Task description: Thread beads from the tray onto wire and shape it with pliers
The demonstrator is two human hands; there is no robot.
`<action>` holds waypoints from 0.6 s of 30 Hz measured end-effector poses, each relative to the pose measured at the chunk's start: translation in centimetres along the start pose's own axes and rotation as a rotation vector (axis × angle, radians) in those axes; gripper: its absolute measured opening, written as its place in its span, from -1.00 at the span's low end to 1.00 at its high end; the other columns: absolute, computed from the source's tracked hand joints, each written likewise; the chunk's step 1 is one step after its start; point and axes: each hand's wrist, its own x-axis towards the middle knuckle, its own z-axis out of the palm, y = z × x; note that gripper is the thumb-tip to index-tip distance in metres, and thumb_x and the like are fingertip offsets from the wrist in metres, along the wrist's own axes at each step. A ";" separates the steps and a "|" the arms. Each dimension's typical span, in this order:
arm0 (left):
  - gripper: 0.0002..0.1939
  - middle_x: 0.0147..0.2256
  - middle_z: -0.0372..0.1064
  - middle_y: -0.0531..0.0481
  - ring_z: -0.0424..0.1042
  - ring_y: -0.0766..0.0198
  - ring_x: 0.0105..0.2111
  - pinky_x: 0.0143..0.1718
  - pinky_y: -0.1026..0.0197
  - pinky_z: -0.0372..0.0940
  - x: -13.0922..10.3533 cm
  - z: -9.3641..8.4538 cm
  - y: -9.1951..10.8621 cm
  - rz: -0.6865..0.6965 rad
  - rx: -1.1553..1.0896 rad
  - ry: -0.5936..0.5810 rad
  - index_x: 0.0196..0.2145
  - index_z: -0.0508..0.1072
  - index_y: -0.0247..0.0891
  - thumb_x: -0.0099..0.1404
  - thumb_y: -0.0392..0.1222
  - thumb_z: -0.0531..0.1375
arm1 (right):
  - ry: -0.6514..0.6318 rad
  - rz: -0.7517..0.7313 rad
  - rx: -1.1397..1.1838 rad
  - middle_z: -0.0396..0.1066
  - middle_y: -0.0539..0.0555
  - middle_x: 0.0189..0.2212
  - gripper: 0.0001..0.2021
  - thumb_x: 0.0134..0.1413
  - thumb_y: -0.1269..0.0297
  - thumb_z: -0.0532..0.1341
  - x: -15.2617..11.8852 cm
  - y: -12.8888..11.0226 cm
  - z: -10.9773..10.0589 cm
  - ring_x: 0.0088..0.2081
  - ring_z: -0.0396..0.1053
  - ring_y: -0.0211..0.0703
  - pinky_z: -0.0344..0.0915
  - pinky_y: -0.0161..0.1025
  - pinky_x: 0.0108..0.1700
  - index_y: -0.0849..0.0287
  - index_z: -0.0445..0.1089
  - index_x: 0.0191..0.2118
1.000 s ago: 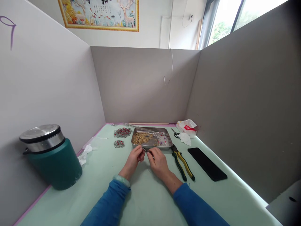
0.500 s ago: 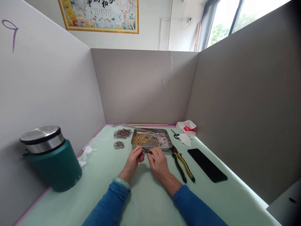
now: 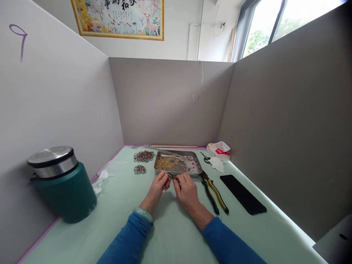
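My left hand [image 3: 160, 183] is closed in a pinch in front of the tray, on something too small to make out. In my right hand [image 3: 187, 189], the fingers wrap round a small dark metal tool that looks like small pliers [image 3: 173, 177]; most of it is hidden. Its tip points left and meets the left fingertips. Just beyond both hands lies a metal tray [image 3: 178, 172] holding gold beads [image 3: 167, 162] on the left and clear, red and purple beads [image 3: 191, 165] on the right. A thin rod [image 3: 165, 151] rests across its far rim.
Two piles of red-beaded metal pieces, a larger [image 3: 143, 156] and a smaller [image 3: 140, 169], lie left of the tray. Large pliers [image 3: 214, 194], a black phone-like slab [image 3: 243, 194], scissors [image 3: 205, 158] and tissue [image 3: 216, 164] lie right. A green flask [image 3: 64, 190] stands left; grey partitions [image 3: 170, 102] surround the table.
The view has shifted slightly. The small pliers show a little more between the hands, their tip at the left fingertips. Both hands stay in nearly the same place.
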 end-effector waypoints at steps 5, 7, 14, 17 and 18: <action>-0.68 -0.61 0.03 0.15 0.00 0.42 -0.61 -0.56 0.28 -0.07 0.1 0.0 -0.1 0.015 0.030 0.003 -0.52 0.17 -0.25 0.25 0.01 0.09 | 0.001 -0.001 0.000 0.27 0.11 -0.41 -0.80 0.24 0.29 0.00 -0.1 0.0 0.0 -0.32 0.20 -0.13 0.13 -0.22 -0.26 0.20 0.30 -0.33; -0.67 -0.62 0.02 0.16 -0.01 0.43 -0.62 -0.56 0.28 -0.07 0.1 0.0 -0.1 0.006 0.022 0.010 -0.52 0.17 -0.25 0.24 0.02 0.10 | -0.003 0.001 -0.007 0.27 0.11 -0.42 -0.80 0.24 0.29 0.00 0.0 0.0 0.0 -0.32 0.20 -0.13 0.13 -0.22 -0.27 0.20 0.30 -0.33; -0.69 -0.62 -0.01 0.18 -0.02 0.45 -0.63 -0.58 0.31 -0.10 0.0 0.2 -0.4 -0.013 -0.091 0.007 -0.50 0.16 -0.25 0.23 0.01 0.13 | 0.009 0.007 -0.020 0.27 0.10 -0.44 -0.77 0.24 0.28 -0.02 0.0 -0.1 0.3 -0.34 0.21 -0.14 0.12 -0.23 -0.28 0.20 0.30 -0.37; -0.68 -0.61 0.00 0.18 -0.03 0.46 -0.63 -0.58 0.31 -0.09 0.0 0.3 -0.4 -0.015 -0.111 0.012 -0.51 0.16 -0.25 0.22 0.01 0.13 | -0.021 0.038 0.076 0.28 0.09 -0.45 -0.75 0.25 0.28 -0.04 -0.1 -0.1 0.4 -0.36 0.22 -0.16 0.13 -0.26 -0.30 0.19 0.29 -0.39; -0.67 -0.61 0.00 0.18 -0.04 0.46 -0.63 -0.59 0.32 -0.10 0.0 0.3 -0.3 -0.018 -0.113 0.014 -0.51 0.15 -0.25 0.22 0.01 0.14 | -0.040 0.053 0.126 0.28 0.08 -0.45 -0.74 0.25 0.28 -0.04 -0.1 0.0 0.4 -0.36 0.23 -0.18 0.13 -0.27 -0.31 0.19 0.29 -0.39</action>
